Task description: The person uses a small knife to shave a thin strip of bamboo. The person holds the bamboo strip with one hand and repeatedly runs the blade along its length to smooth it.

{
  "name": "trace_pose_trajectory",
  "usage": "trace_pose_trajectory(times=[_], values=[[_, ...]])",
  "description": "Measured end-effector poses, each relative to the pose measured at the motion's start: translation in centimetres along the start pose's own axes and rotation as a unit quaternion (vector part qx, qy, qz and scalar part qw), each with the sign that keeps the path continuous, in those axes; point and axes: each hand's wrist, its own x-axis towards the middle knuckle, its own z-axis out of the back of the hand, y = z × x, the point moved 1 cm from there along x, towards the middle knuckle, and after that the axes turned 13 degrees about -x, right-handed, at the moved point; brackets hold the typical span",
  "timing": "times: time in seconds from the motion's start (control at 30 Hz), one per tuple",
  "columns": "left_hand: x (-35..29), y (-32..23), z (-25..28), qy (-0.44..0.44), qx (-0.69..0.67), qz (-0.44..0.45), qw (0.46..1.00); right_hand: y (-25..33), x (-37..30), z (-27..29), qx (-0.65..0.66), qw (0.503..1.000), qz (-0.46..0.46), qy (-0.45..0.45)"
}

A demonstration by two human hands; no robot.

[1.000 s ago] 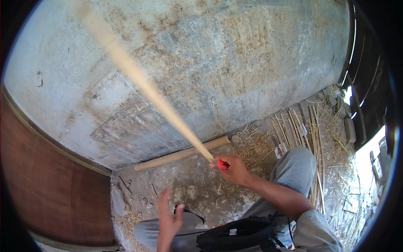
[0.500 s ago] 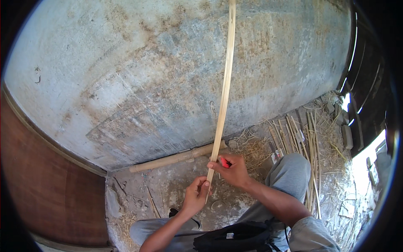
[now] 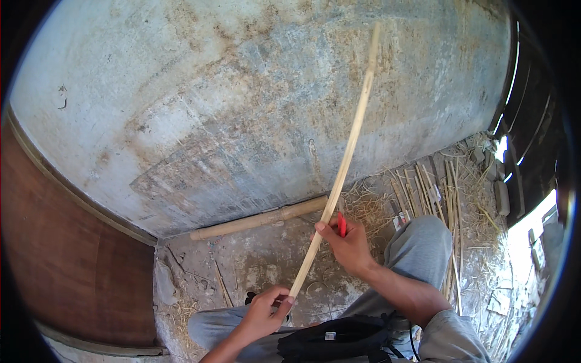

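Note:
A long, pale bamboo strip (image 3: 351, 148) rises from between my hands and leans to the right, its far end in front of the wall. My left hand (image 3: 264, 311) pinches its lower end between thumb and fingers. Higher up, my right hand (image 3: 351, 247) is closed round the strip, thumb pressed on its face. A red object (image 3: 342, 224), perhaps a tool handle, sticks up from the same right hand; the rest of it is hidden by the fingers.
A thick bamboo pole (image 3: 260, 222) lies along the foot of the stained wall (image 3: 242, 121). Right of my knee are several bamboo strips (image 3: 451, 199) and shavings (image 3: 369, 202). A brown panel (image 3: 78, 254) stands at the left. A black bag (image 3: 339, 342) rests at my lap.
My left hand has moved down and to the left with the strip's lower end. The strip has come down and tilts more to the right. My hands are farther apart.

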Motion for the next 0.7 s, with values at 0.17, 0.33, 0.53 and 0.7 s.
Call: trace_pose_trajectory(times=[0.17,0.33,0.53,0.7], values=[[0.9,-1.4,0.1,0.113,-0.057,-0.005,0.992,0.6,-2.2,-2.0,0.061,0.998,-0.006,-0.014],[2.1,-2.5,0.8,0.179,-0.169,0.085,0.966,-0.7,-2.1,-1.9,0.046,0.998,-0.04,-0.027],[3.3,-1.9,0.6,0.253,-0.157,0.123,0.947,-1.9,-3.7,-1.6,-0.025,0.999,-0.021,-0.017],[3.7,-1.1,-1.1,0.21,-0.262,0.17,0.926,-4.1,-4.3,-1.1,-0.13,0.988,0.028,0.078]])
